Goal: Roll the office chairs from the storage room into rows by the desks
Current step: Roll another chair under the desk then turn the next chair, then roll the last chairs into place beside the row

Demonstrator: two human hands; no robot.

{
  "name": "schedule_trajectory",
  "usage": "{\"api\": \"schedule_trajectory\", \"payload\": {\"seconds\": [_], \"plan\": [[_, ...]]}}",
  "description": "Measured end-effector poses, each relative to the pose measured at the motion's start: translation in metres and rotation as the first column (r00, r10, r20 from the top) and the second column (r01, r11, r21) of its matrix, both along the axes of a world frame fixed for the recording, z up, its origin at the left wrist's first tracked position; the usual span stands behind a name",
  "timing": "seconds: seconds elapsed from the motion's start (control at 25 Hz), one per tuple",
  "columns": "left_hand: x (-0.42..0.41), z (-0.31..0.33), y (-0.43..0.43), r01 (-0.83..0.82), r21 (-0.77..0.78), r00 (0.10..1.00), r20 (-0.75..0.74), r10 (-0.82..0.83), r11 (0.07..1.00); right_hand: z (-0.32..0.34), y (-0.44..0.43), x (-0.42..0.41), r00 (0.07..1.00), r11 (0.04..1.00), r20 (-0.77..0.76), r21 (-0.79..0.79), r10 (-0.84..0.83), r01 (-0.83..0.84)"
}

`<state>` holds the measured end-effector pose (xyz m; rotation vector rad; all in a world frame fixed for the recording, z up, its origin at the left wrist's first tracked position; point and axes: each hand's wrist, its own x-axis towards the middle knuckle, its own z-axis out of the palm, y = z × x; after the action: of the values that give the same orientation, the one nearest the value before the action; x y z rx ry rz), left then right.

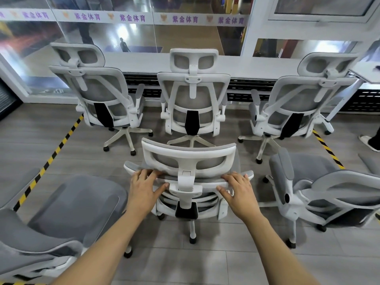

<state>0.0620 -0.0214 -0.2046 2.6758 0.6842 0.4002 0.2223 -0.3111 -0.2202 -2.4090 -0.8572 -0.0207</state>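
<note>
A white-framed office chair with grey mesh (189,161) stands right in front of me, its back toward me. My left hand (144,188) holds the top edge of its backrest left of the headrest post, fingers over the edge and thumb behind. On the other side of the post my right hand (239,192) holds the same edge in the same way. Three matching chairs form a row ahead along the white counter (144,62): a left chair (96,93), a middle chair (193,95) and a right chair (298,99).
Another grey chair (67,210) sits close at my left and one more (320,192) at my right. Yellow-black floor tape (51,159) borders the area on both sides. A person's foot (370,142) and a white table leg (341,103) are at the far right.
</note>
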Motion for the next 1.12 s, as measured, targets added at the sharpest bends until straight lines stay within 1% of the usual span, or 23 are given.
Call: {"api": "schedule_trajectory", "payload": {"seconds": [0.16, 0.36, 0.44, 0.56, 0.64, 0.8, 0.92, 1.12], "plan": [[-0.011, 0.004, -0.010, 0.045, 0.029, 0.999, 0.022, -0.046, 0.999, 0.006, 0.005, -0.011, 0.998, 0.998, 0.014, -0.010, -0.063, 0.064], [-0.044, 0.019, -0.018, 0.029, 0.050, 1.000, 0.010, -0.030, 0.998, 0.027, 0.021, -0.041, 0.989, 0.987, 0.062, 0.096, -0.136, 0.130], [-0.062, 0.030, -0.019, 0.015, 0.061, 1.000, 0.023, -0.016, 0.998, 0.038, 0.032, -0.062, 0.989, 0.986, 0.082, 0.123, -0.124, 0.114], [-0.101, 0.047, -0.012, -0.003, 0.091, 0.999, 0.054, -0.002, 0.996, 0.055, 0.054, -0.104, 0.993, 0.989, 0.103, 0.142, -0.059, 0.044], [-0.134, 0.058, -0.005, -0.025, 0.102, 0.997, 0.076, 0.017, 0.995, 0.062, 0.071, -0.137, 0.995, 0.989, 0.101, 0.146, -0.008, -0.007], [-0.226, 0.074, 0.018, -0.088, 0.120, 0.989, 0.130, 0.072, 0.989, 0.071, 0.116, -0.219, 0.993, 0.982, 0.090, 0.164, 0.081, -0.095], [-0.309, 0.079, 0.042, -0.142, 0.089, 0.980, 0.151, 0.128, 0.986, 0.073, 0.156, -0.292, 0.987, 0.970, 0.063, 0.189, 0.146, -0.156], [-0.440, 0.081, 0.085, -0.216, 0.066, 0.970, 0.126, 0.206, 0.974, 0.075, 0.224, -0.417, 0.969, 0.946, 0.022, 0.212, 0.247, -0.246]]}}
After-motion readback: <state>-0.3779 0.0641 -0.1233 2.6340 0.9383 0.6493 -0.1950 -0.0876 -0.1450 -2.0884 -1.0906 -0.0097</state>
